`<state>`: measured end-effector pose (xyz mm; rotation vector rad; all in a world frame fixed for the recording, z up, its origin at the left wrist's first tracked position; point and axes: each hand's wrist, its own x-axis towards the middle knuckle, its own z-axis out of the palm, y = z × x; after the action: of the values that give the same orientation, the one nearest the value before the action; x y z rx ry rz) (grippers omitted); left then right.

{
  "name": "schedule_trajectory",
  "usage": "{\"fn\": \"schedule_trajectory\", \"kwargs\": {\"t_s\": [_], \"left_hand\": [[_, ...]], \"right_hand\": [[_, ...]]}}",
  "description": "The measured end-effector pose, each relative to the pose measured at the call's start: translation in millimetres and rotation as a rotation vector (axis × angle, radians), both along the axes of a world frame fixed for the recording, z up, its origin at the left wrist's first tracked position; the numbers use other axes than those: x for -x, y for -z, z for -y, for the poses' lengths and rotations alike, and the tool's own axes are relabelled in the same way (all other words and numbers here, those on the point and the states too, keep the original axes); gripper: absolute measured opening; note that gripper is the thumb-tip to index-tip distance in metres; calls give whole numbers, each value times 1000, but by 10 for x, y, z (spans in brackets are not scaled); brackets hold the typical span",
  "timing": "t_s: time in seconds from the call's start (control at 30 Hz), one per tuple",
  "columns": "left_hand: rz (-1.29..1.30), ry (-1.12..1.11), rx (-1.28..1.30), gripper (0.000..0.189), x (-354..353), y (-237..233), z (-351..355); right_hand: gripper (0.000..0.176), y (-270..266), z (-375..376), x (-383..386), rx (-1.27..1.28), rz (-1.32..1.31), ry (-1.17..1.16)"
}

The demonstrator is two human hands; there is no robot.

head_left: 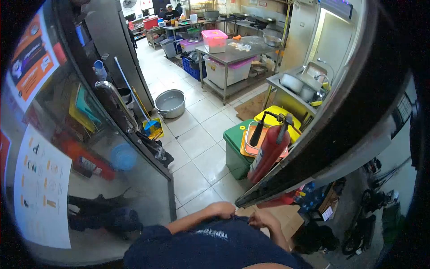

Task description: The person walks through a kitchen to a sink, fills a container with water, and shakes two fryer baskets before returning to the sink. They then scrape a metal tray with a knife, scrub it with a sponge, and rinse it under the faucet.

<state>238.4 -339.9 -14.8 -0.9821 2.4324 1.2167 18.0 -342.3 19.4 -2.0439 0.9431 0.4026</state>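
Observation:
Both hands are together in front of my waist, at the lower front of my dark shirt point(188, 244). My left hand point(222, 209) is closed, knuckles up, beside the shirt's front edge. Close to its right, my right hand point(263, 219) is also closed, fingers curled at the dark cloth. Whatever the fingers of either hand grip is hidden or too small to make out. Ahead of my hands is a white tiled floor point(201, 154).
A glass door point(121, 215) with a metal handle point(118, 105) stands open on the left. Right of the doorway are a red fire extinguisher point(271, 150) and a green bin point(235, 150). Farther in are a large metal pot point(170, 104), a steel table point(244, 54) and a sink point(316, 69).

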Motion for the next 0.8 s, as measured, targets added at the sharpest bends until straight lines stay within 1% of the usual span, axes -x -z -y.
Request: {"fn": "schedule_trajectory", "kwargs": {"t_s": [0.03, 0.07, 0.13, 0.17, 0.23, 0.27, 0.3, 0.33, 0.37, 0.4, 0.43, 0.47, 0.5, 0.53, 0.57, 0.6, 0.67, 0.7, 0.73, 0.77, 0.8], "left_hand": [[40, 3, 13, 24, -92, -155, 150], [75, 5, 26, 23, -168, -251, 311], [33, 71, -15, 24, -364, -239, 622], [2, 39, -52, 24, -480, -248, 732], [-24, -13, -125, 25, -672, -230, 901], [-41, -43, -174, 27, -774, -223, 985], [-18, -60, -153, 26, -855, -275, 1053], [-27, -23, -175, 26, -942, -230, 1126], [-79, -121, -224, 27, -1062, -174, 1205], [-128, -218, -270, 28, -1190, -135, 1297], [-188, -226, -336, 30, -1321, -121, 1420], [-191, -184, -340, 30, -1451, -113, 1566], [-222, -254, -325, 31, -1596, -105, 1710], [-253, -324, -316, 32, -1749, -108, 1846], [-214, -389, -323, 33, -1916, -136, 2019], [-214, -356, -325, 33, -2107, -106, 2214], [-198, -587, -212, 33, -2551, -40, 2487], [-189, -561, -217, 33, -2792, -23, 2621], [-114, -691, -178, 32, -3035, -17, 2781], [-40, -822, -135, 31, -3282, -30, 2934], [-62, -903, -29, 29, -3527, -76, 3046]], "right_hand": [[24, -78, 153, -138, 116, -4, -8], [24, -23, 275, -223, 96, 3, -5], [24, 98, 555, -397, 171, 12, 0], [24, 34, 681, -495, 149, 10, -10], [24, -268, 905, -736, 48, -69, 9], [24, -210, 1003, -815, 22, -71, 14], [26, -110, 1088, -861, 32, -35, 0], [27, -97, 1176, -886, 45, -5, -2], [29, -152, 1295, -950, -11, -36, -16], [29, -146, 1378, -1017, -27, -47, 31], [28, -118, 1494, -1088, -57, -39, 2], [27, -117, 1643, -1179, -81, -29, -28], [27, -212, 1783, -1306, -152, -67, 9], [27, -206, 1898, -1417, -158, -71, 50], [28, -178, 2044, -1530, -146, -18, 53], [28, -153, 2204, -1648, -133, 35, 52], [29, -115, 2511, -1908, -97, 49, 119], [30, -100, 2670, -2049, -52, 67, 160], [30, -53, 2853, -2188, -49, 74, 185], [29, 18, 3038, -2321, -14, 51, 268], [28, 50, 3196, -2427, 17, 20, 347]]}}
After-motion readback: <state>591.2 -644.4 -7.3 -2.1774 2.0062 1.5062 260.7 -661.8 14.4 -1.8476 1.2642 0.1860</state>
